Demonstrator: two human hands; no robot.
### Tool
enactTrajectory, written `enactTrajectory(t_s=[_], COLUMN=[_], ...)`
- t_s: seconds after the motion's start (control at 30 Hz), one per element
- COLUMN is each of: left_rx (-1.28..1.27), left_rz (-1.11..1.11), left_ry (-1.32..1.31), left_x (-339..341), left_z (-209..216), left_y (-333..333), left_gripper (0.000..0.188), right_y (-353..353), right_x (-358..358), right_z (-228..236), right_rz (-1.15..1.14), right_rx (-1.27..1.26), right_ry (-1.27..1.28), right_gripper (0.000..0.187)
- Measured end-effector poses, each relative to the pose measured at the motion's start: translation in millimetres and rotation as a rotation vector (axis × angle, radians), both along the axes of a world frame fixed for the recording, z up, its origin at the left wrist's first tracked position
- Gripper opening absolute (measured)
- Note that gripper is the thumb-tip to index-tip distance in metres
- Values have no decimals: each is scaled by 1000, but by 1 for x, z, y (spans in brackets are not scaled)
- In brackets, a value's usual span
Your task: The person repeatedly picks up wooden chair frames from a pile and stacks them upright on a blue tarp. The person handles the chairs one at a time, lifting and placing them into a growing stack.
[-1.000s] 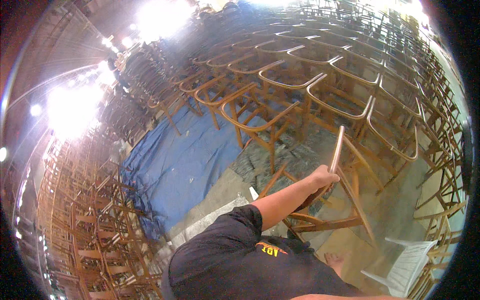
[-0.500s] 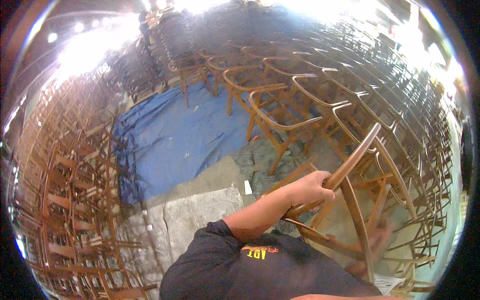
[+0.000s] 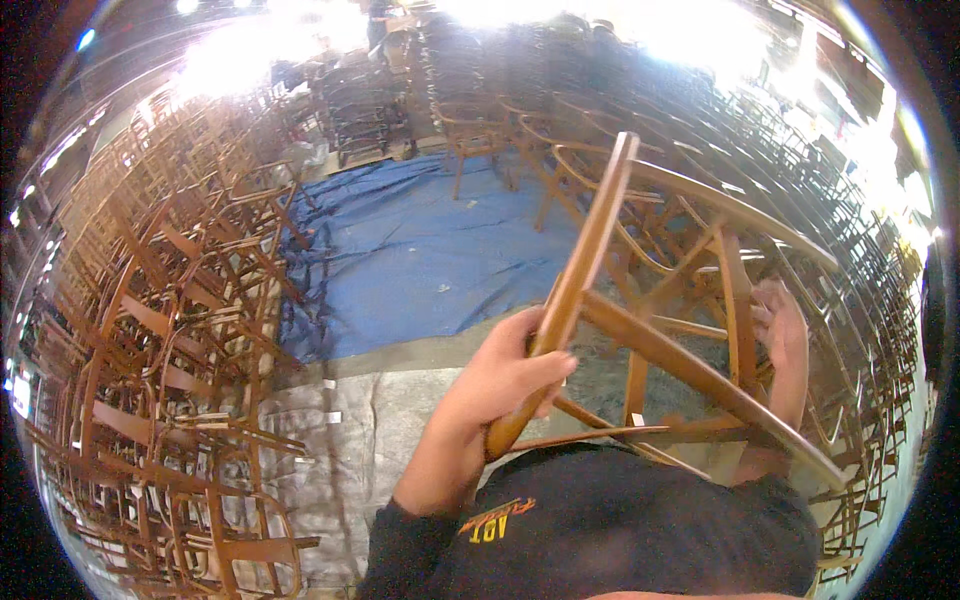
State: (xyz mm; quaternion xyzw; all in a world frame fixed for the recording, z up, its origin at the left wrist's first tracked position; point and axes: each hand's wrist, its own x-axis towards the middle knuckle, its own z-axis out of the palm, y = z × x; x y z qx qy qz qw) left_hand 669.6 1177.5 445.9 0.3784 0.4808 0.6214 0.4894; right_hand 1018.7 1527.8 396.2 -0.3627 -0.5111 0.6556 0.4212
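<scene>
A brown wooden chair frame (image 3: 700, 385) is tilted up in front of my body, its legs and rails pointing several ways. My left hand (image 3: 522, 368) is closed around its thick, rounded bar, thumb across the near side. That bar runs from my shirt up to the far right. My right hand (image 3: 783, 315) is on the far right side, beside an upright leg of the frame. Its fingers are loosely bent and apart, slightly blurred, with nothing visible in them.
Rows of wooden chair frames (image 3: 590, 185) fill the far and right sides. Stacked chair frames (image 3: 165, 320) crowd the left. A blue tarp (image 3: 400, 260) and a pale, dusty sheet (image 3: 350, 450) cover the floor between them. Darker stacks (image 3: 355, 115) stand at the back.
The chair frame has turned and swung left and upward, nearer my body, with my left hand still on its bar. My right hand has risen from low behind the frame to its right side.
</scene>
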Motion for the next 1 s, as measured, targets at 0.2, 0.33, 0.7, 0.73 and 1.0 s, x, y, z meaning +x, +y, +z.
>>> enactTrajectory(t_s=[0.2,0.33,0.7,0.73,1.0], left_rx=[27,48,-288,-337,-772], left_rz=[467,614,1447,1563,1984], left_ry=[-160,-280,-281,-304,3], left_x=[-49,-69,-138,-144,-283], left_z=[-29,-62,-305,-328,-351], left_y=[-167,-228,-308,-310,-335], left_gripper=[44,48,24,26,48], right_y=[-112,-132,-282,-301,-430], right_x=[-225,-307,-622,-653,-862], right_z=[32,23,-120,-128,-168], right_rz=[519,793,1391,1428,1862], right_rx=[-267,-66,-526,-460,-625], right_ry=[-192,-199,-244,-364,-484], right_gripper=[45,46,37,35,21])
